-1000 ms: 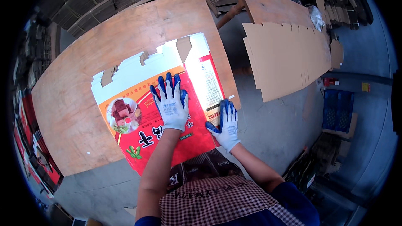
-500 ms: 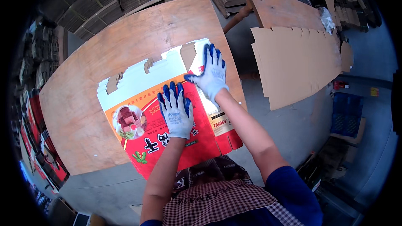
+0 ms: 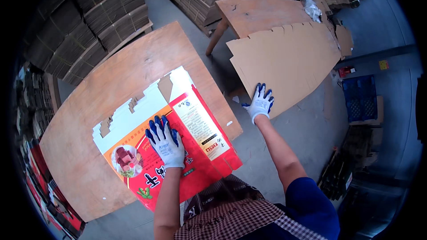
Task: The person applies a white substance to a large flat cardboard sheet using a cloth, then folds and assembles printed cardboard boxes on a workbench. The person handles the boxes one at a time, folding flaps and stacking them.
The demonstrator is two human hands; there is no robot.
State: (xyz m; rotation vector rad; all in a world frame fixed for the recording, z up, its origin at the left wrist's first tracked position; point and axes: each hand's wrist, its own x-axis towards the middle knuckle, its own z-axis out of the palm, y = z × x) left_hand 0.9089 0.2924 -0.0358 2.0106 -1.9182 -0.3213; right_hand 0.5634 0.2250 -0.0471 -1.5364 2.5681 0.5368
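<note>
A flat printed carton sheet (image 3: 195,173), red and orange with a white upper edge and cut-out notches, lies on the wooden table (image 3: 75,151). Its layered edges suggest a stack of several sheets. My left hand (image 3: 167,144), in a white glove with blue fingertips, rests flat on the printed face with fingers stretched out. Off the table's right side, my right hand (image 3: 260,102), gloved alike, is over the near-left edge of a large plain brown cardboard sheet (image 3: 289,58). Its fingers are apart; whether they touch the cardboard I cannot tell.
The brown sheet lies over a second wooden table (image 3: 262,13), with a crumpled clear plastic bag (image 3: 311,9) at its far end. Strapped cardboard stacks (image 3: 115,15) stand behind. A blue plastic crate (image 3: 360,98) is at the right; red printed cartons (image 3: 49,191) stand at far left.
My right hand has left the printed carton's upper right flap and moved right to the brown cardboard. My left hand stays on the printed face. The view has turned rightward.
</note>
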